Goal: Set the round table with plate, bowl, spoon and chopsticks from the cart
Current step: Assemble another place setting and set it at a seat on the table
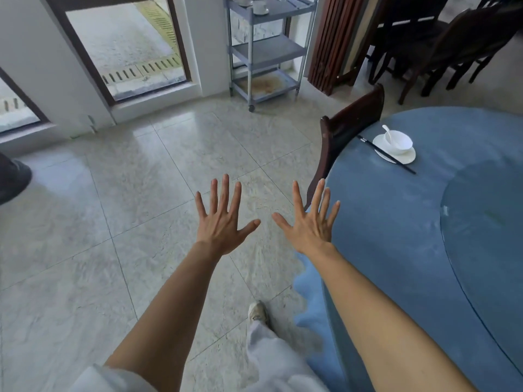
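while empty, both hands [266,224] splayed

Restaurant dining rm, big round table [396,222] w/ blue cloth, glass turntable [481,236], grey service cart [266,49] w/ crockery, stacked dark wood chairs [441,43], tiled floor [113,207]
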Motion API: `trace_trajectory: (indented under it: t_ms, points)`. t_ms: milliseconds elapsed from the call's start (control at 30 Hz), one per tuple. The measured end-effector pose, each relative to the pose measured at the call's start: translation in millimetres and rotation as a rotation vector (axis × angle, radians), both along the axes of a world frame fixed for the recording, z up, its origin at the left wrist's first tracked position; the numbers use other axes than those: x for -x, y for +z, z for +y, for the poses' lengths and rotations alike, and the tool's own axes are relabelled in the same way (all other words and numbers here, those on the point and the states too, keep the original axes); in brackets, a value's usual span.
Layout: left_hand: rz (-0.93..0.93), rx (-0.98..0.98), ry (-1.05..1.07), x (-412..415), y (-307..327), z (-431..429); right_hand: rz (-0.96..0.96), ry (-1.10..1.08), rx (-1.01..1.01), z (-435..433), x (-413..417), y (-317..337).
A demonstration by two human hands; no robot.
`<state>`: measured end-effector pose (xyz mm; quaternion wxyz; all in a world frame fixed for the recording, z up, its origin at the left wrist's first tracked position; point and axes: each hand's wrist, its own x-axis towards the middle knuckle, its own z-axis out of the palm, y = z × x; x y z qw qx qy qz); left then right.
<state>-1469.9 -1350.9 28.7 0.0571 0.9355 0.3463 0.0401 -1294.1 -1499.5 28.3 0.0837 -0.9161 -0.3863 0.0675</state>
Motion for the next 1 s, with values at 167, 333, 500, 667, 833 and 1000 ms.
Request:
trace_trajectory:
  t_ms: [167, 333, 500, 667, 833, 1000]
  points:
    - [0.028, -0.007, 0.036, -63, 15, 83, 0.033, -0.015, -0.001, 75, -73, 11]
    - [0.041, -0.014, 0.051, -120, 24, 158, 0.061, -0.047, -0.021, 143, -133, 12]
    - [0.062, 0.000, 0.028, -183, 14, 235, 0.069, -0.061, -0.020, 214, -199, 3]
    - [0.032, 0.019, 0.010, -265, 11, 331, 0.056, -0.086, -0.021, 300, -272, 1]
    - [0.019, 0.015, -0.046, -348, 19, 431, 0.060, -0.126, -0.001, 391, -345, 11]
    - [0.041, 0.015, -0.099, -423, 27, 515, 0.059, -0.191, -0.014, 467, -414, 23]
